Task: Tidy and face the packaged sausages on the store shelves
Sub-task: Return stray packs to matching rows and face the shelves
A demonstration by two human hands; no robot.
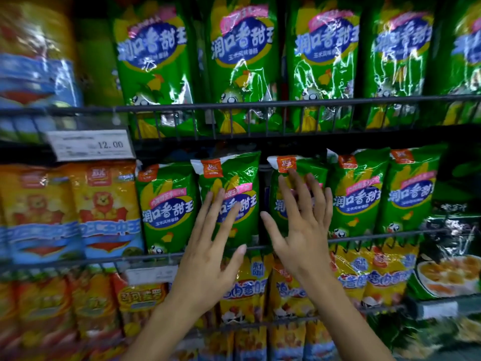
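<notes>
Green sausage packs upright behind wire shelf rail, both hands — left hand, right hand — spread flat against them

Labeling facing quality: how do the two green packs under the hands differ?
The left-hand pack tilts and its logo shows between the fingers; the right-hand pack sits further back with its front mostly covered. A dark gap separates them. Both are green corn sausage packs, each under an open hand.
</notes>
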